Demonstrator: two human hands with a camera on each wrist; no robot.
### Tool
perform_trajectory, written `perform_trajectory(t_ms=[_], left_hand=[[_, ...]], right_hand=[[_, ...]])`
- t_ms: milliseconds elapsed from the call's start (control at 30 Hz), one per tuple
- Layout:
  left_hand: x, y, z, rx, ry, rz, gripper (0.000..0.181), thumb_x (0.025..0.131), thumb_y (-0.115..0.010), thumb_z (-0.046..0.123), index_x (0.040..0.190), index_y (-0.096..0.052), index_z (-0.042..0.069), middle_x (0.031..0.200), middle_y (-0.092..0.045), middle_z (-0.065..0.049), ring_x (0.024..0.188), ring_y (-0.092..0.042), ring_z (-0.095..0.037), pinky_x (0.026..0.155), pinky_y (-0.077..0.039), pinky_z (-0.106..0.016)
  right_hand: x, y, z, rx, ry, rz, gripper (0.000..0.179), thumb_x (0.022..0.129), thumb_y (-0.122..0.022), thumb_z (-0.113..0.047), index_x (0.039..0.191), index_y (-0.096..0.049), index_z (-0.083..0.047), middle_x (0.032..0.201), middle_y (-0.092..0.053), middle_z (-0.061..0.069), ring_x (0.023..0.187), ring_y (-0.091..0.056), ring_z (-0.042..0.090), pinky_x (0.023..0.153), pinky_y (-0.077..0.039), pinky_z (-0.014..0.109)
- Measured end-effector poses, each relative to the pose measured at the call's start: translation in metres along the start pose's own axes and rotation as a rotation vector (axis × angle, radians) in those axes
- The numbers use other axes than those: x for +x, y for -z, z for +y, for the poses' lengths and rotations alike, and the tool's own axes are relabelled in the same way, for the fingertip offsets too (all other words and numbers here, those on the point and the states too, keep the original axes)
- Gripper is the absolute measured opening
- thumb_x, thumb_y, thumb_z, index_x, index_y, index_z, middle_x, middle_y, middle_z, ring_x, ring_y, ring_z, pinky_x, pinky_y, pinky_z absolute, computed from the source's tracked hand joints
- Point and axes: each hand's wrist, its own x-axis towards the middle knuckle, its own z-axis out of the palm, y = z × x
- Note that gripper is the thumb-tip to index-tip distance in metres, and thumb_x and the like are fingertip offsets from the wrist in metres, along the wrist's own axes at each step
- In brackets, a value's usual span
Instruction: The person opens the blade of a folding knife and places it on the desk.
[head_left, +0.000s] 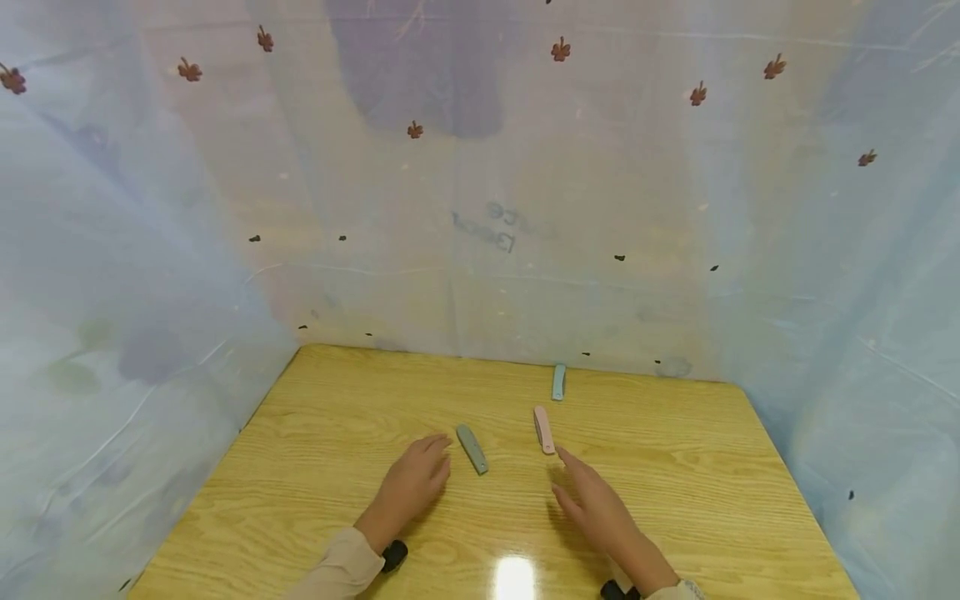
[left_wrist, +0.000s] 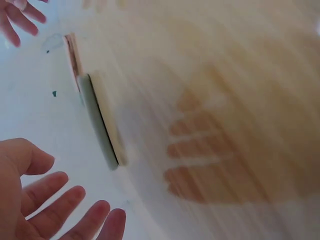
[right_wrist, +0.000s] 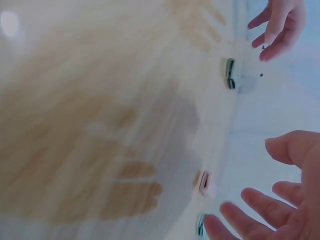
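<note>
Three slim, round-ended pieces shaped like folded pocketknives lie apart on the wooden table. The grey-green one (head_left: 472, 449) is nearest my left hand (head_left: 412, 482), whose fingertips hover just left of it. Beside the lower end of the pink one (head_left: 543, 430) are the fingertips of my right hand (head_left: 600, 508). Farthest back, by the rear table edge, lies the light-blue one (head_left: 558, 382). Both hands hold nothing, and their fingers look spread and relaxed in the wrist views. A dark slot runs along the side of the pink piece (left_wrist: 73, 60) in the left wrist view.
The wood-grain table (head_left: 337, 400) is bordered at the back and sides by a hanging pale sheet (head_left: 480, 183) printed with small brown leaves. Light glares off the table (head_left: 514, 575) near its front. Dark wrist straps (head_left: 394, 555) show below both hands.
</note>
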Motion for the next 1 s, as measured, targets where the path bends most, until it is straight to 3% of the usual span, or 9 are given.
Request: perform_trajectory(t_ms=[167, 400, 567, 667, 833, 1000], left_hand=[[0.005, -0.009, 0.002, -0.129, 0.093, -0.041, 0.033, 0.095, -0.053, 0.021, 0.125, -0.056, 0.007, 0.124, -0.056, -0.007, 0.115, -0.052, -0.024, 0.093, -0.045, -0.039], [0.015, -0.015, 0.005, -0.388, 0.185, -0.028, 0.035, 0.096, -0.052, 0.015, 0.128, -0.051, 0.002, 0.130, -0.048, -0.014, 0.113, -0.051, -0.030, 0.089, -0.046, -0.044], [0.021, -0.017, 0.009, -0.575, 0.334, -0.050, 0.040, 0.095, -0.052, 0.014, 0.133, -0.046, 0.003, 0.134, -0.042, -0.018, 0.110, -0.050, -0.034, 0.085, -0.047, -0.047], [0.023, -0.017, 0.011, -0.656, 0.428, -0.072, 0.041, 0.096, -0.050, 0.014, 0.135, -0.043, 0.003, 0.136, -0.040, -0.022, 0.115, -0.048, -0.038, 0.090, -0.044, -0.051], [0.026, -0.017, 0.013, -0.757, 0.548, -0.084, 0.042, 0.095, -0.048, 0.012, 0.135, -0.043, 0.000, 0.134, -0.043, -0.022, 0.121, -0.042, -0.038, 0.094, -0.041, -0.050], [0.030, -0.019, 0.013, -0.919, 0.622, -0.104, 0.043, 0.096, -0.045, 0.010, 0.135, -0.038, -0.006, 0.127, -0.047, -0.025, 0.107, -0.053, -0.034, 0.084, -0.050, -0.041]], right_hand=[[0.017, -0.006, -0.007, 0.187, 0.006, -0.046, 0.057, 0.093, -0.059, -0.020, 0.143, -0.034, -0.008, 0.135, -0.048, 0.010, 0.116, -0.050, 0.024, 0.089, -0.047, 0.042], [0.038, -0.014, -0.018, 0.392, -0.004, -0.135, 0.046, 0.097, -0.051, -0.018, 0.139, -0.039, -0.002, 0.127, -0.052, 0.017, 0.108, -0.054, 0.029, 0.084, -0.049, 0.042], [0.055, -0.020, -0.025, 0.641, -0.095, -0.219, 0.043, 0.099, -0.048, -0.016, 0.134, -0.041, 0.007, 0.123, -0.052, 0.025, 0.104, -0.055, 0.036, 0.082, -0.050, 0.044], [0.066, -0.025, -0.029, 0.781, -0.156, -0.245, 0.044, 0.099, -0.047, -0.016, 0.133, -0.040, 0.012, 0.123, -0.050, 0.030, 0.107, -0.054, 0.040, 0.085, -0.049, 0.046], [0.082, -0.033, -0.036, 0.893, -0.223, -0.280, 0.043, 0.098, -0.047, -0.011, 0.129, -0.039, 0.018, 0.125, -0.047, 0.033, 0.113, -0.051, 0.040, 0.093, -0.044, 0.045], [0.095, -0.041, -0.041, 0.927, -0.267, -0.282, 0.040, 0.098, -0.045, -0.006, 0.127, -0.039, 0.021, 0.124, -0.047, 0.036, 0.112, -0.051, 0.043, 0.093, -0.043, 0.047]])
